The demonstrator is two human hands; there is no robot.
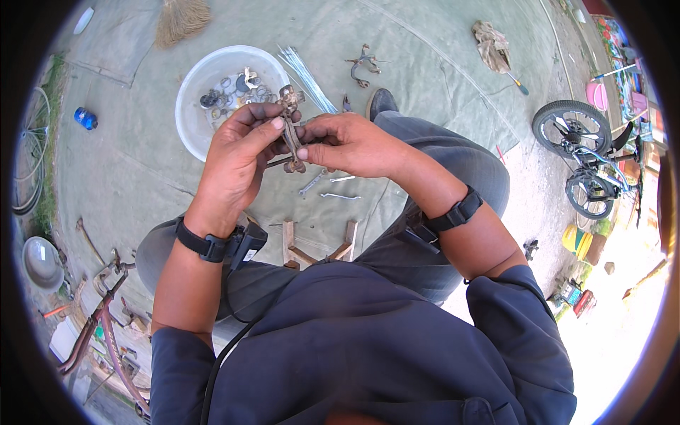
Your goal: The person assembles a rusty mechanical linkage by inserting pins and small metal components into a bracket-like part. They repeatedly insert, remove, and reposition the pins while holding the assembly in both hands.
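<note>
Between my two hands is a grimy metal bicycle part [291, 136], long and narrow with knobby ends; its exact kind I cannot make out. My left hand [241, 145] pinches it from the left with thumb and fingers. From the other side my right hand [350, 145] grips its lower half, thumb on top. A thin dark rod [278, 162] juts out to the left near its lower end. Just beyond my left hand stands a pale plastic basin [185, 106] holding rings and small dark parts. Several wrenches [340, 195] lie on the ground cloth below the part.
A bundle of thin metal spokes [308, 79] lies beside the basin, with a forked metal part [365, 66] farther right. A wooden frame [289, 237] sits between my knees. At right is a small bicycle [591, 159]; at left are a blue can [86, 118] and a rusty bicycle frame [106, 312].
</note>
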